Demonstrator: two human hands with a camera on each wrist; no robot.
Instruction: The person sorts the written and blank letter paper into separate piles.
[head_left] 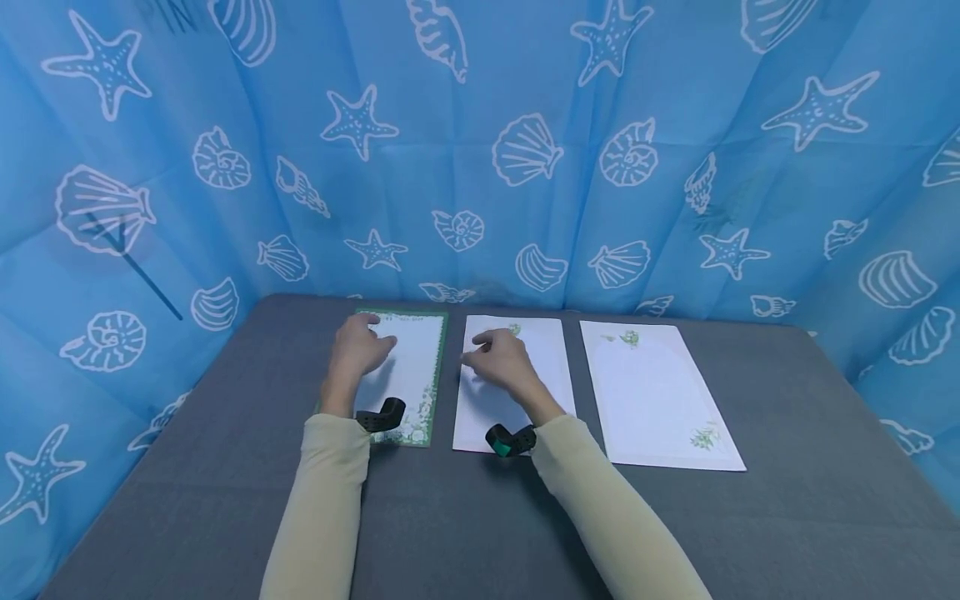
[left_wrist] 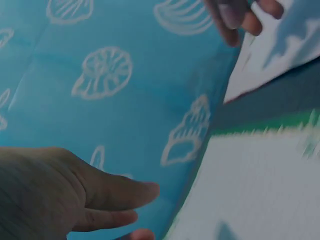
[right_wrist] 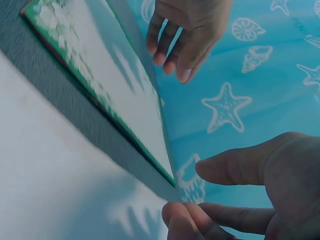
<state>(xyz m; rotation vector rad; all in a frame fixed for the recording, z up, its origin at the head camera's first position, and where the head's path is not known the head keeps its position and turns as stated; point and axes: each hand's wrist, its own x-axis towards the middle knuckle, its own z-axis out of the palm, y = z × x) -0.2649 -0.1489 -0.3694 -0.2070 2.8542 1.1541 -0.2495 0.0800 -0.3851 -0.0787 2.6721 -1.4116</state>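
Three stacks or pads of decorated paper lie in a row on the grey table. My left hand [head_left: 357,346] hovers above the left, green-bordered paper pad [head_left: 405,358], thumb apart from the loosely bent fingers, nothing between them. Over the middle white pad [head_left: 547,354], which carries a small green print at its top, is my right hand [head_left: 502,360]. Its thumb and fingers stand apart and hold nothing, as the right wrist view shows of the right hand [right_wrist: 250,190]. To the right lies another white pad [head_left: 660,400] with leaf prints at two corners; neither hand touches it.
A grey cloth [head_left: 450,525] covers the table. Behind it and at the sides hangs a blue curtain [head_left: 465,108] with white shells and starfish. Black cameras are strapped to both wrists, and the hands cast shadows on the papers.
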